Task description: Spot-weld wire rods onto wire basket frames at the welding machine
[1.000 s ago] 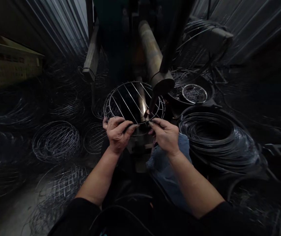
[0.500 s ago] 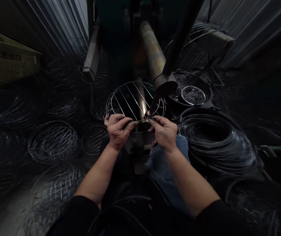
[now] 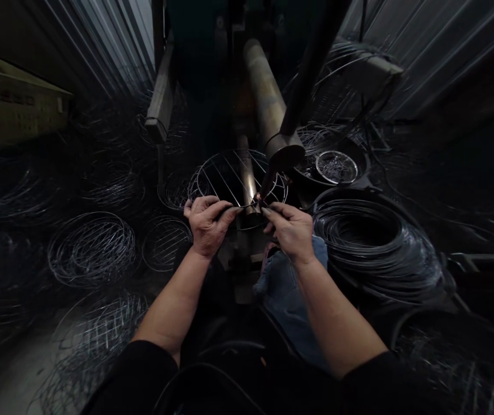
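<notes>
- Faces a dark room between ribbed metal walls (image 3: 117, 52), with a patch of bare grey floor (image 3: 26, 369) at lower left.
- Has straight ahead a thick pipe (image 3: 268, 101) slanting down toward the hands, and below it a thinner upright bar (image 3: 247, 173); includes no visible bench.
- Shows a dark rod (image 3: 311, 69) crossing the thick pipe and, under its end, a bent dark arm (image 3: 268, 180) coming down close to the right fingertips.
- Has at left, on the floor, a heap of round wire grids (image 3: 91, 248), a smaller round grid (image 3: 168, 244) beside it and a tangled pile (image 3: 100, 334) nearer; farther back, a yellow crate (image 3: 17, 109).
- Has at right a big coil of wire (image 3: 368, 230), and beyond it a basin (image 3: 365, 173) holding a small dish (image 3: 336, 167).
- Keeps a blue cloth (image 3: 294, 294) below the right wrist.
- Holds the round wire rack (image 3: 228, 181) out in front, far side around the upright bar's line of sight, near edge at the fingertips.
- Reaches both forearms forward, black sleeves (image 3: 134, 380) above the elbows.
- Pinches at the rack's near edge with left hand (image 3: 207, 222) and right hand (image 3: 290, 227), thumbs against curled fingers, hands apart; cannot tell whether on the rim or a thin wire along it.
</notes>
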Motion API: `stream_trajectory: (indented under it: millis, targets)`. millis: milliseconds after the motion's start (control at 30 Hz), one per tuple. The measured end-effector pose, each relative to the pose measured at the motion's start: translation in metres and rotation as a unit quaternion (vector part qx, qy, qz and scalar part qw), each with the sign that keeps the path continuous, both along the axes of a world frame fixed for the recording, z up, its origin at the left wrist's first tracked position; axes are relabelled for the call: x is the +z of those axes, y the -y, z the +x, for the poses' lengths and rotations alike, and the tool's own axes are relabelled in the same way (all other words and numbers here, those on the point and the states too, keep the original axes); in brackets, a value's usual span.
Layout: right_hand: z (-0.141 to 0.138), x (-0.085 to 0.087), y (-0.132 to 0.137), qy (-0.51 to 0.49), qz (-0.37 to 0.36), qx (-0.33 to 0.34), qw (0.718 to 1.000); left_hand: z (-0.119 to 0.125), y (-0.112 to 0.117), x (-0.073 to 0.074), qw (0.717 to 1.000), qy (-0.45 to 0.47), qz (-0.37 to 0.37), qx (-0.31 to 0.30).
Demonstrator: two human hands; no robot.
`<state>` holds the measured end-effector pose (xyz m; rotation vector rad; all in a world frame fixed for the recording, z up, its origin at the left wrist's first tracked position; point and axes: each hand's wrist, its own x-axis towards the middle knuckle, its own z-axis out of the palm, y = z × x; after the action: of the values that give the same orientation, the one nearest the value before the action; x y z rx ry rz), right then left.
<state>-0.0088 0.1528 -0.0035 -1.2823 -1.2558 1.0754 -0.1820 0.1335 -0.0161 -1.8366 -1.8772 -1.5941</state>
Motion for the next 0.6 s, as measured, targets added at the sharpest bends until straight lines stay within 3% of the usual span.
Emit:
stream_trajectory:
  millis: [167,400,600]
  targets:
    - [0.000,-0.009,0.007,0.039,0.033,-0.038,0.998,-0.002,-0.003,-0.003,1.000,0.006,0.020,-0.008]
    - [0.005,-0.005,0.000,0.084,0.101,0.020,0.991,-0.004,-0.005,-0.007,0.999,0.018,0.034,-0.017]
    - [0.007,-0.007,-0.006,0.091,0.135,0.021,0.987,-0.003,-0.004,-0.008,1.000,0.023,-0.004,-0.005]
